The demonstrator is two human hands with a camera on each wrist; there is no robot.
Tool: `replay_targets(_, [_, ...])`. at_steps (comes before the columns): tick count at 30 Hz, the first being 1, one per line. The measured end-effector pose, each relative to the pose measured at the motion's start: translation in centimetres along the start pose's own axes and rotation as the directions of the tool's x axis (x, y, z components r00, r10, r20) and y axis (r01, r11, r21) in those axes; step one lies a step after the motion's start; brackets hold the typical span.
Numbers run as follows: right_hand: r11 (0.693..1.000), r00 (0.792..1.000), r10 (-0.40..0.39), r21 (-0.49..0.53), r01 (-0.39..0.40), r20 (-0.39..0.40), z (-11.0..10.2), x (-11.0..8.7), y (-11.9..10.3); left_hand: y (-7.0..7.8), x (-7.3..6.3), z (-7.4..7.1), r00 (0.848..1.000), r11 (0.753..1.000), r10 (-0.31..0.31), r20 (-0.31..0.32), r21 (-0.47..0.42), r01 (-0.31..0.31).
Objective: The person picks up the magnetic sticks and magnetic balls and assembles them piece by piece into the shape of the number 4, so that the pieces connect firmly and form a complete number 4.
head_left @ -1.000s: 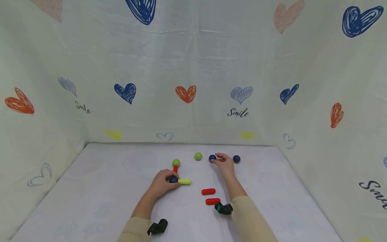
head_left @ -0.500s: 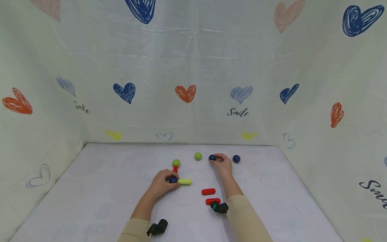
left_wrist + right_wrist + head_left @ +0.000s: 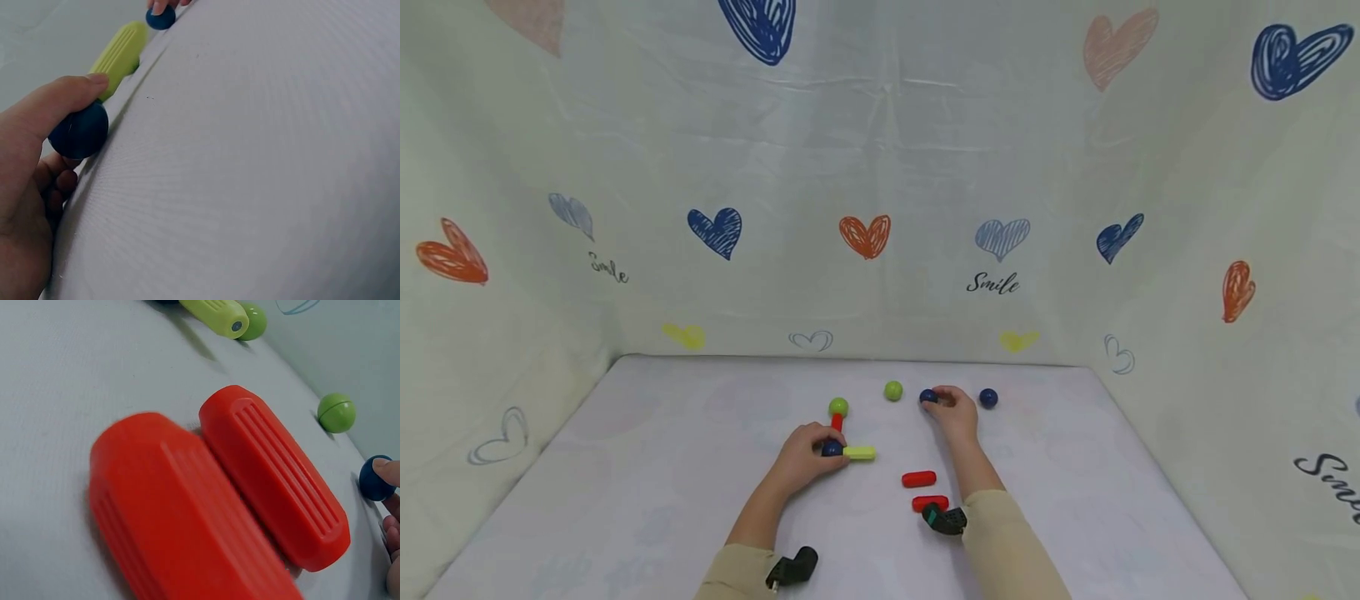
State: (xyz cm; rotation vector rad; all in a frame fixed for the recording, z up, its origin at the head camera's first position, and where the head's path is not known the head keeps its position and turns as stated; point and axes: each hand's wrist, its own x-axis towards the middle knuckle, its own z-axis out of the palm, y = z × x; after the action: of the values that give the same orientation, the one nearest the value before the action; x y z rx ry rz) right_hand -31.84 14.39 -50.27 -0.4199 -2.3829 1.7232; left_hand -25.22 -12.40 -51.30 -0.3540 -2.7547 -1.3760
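My left hand (image 3: 803, 454) grips a dark blue ball (image 3: 80, 130), thumb over the top and fingers curled below. From that ball a yellow-green rod (image 3: 860, 453) points right. A red rod (image 3: 837, 422) runs away from it to a green ball (image 3: 838, 407), all in one joined piece. Farther back, my right hand (image 3: 957, 414) pinches a second blue ball (image 3: 376, 478) between thumb and fingers, close over the table. A third blue ball (image 3: 988, 398) lies just right of that hand.
A loose green ball (image 3: 892, 391) lies left of the right hand. Two red rods, a farther one (image 3: 919, 479) and a nearer one (image 3: 930, 503), lie below the right forearm. A heart-print curtain (image 3: 880, 167) stands behind the white table (image 3: 625, 467).
My right hand has shifted slightly left and its fingers have come in around the blue ball. The left hand and its joined piece have stayed in place.
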Motion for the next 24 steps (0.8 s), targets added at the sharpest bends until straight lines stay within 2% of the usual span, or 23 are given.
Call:
replay_targets(4, [1.000, 1.000, -0.005, -0.009, 0.005, 0.022, -0.3, 0.3, 0.2, -0.1, 0.2, 0.0, 1.000, 1.000, 0.004, 0.000, -0.004, -0.004])
replay_targets(8, [1.000, 0.997, 0.005, -0.021, -0.003, 0.078, -0.7, 0.5, -0.1, -0.1, 0.2, -0.1, 1.000, 1.000, 0.004, 0.004, -0.010, -0.004])
replay_targets(18, [0.994, 0.976, 0.085, -0.084, -0.069, 0.202, -1.5, -0.2, -2.3, 0.0, 0.4, -0.3, 1.000, 1.000, 0.011, 0.004, -0.014, -0.011])
replay_targets(24, [0.996, 0.971, 0.056, -0.084, -0.038, 0.231, -1.8, -1.4, -3.0, 0.0, 0.0, -0.1, 1.000, 1.000, 0.024, 0.007, -0.017, -0.024])
